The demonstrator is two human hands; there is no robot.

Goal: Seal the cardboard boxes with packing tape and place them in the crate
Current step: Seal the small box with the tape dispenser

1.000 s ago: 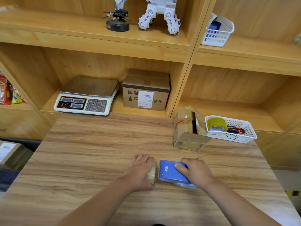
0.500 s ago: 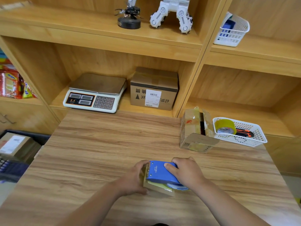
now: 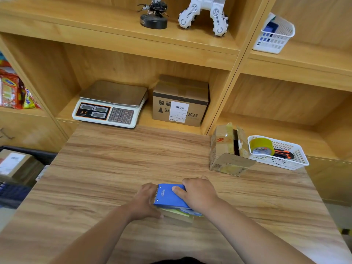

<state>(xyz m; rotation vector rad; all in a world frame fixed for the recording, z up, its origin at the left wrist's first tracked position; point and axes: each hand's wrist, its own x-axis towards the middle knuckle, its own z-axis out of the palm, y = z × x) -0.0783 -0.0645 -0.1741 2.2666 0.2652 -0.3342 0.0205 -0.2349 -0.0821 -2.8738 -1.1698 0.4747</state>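
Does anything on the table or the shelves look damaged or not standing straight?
Two things. The cardboard box at the far right edge of the table is unsealed: a dark gap splits its top and one flap sticks out. The white basket on the upper shelf stands tilted, not flat.

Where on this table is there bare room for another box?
Bare: the table's left half, between scale and left hand, and its near right corner. Crowded: far right corner, with open box and white basket; centre, where the right hand holds the tape dispenser on a small box.
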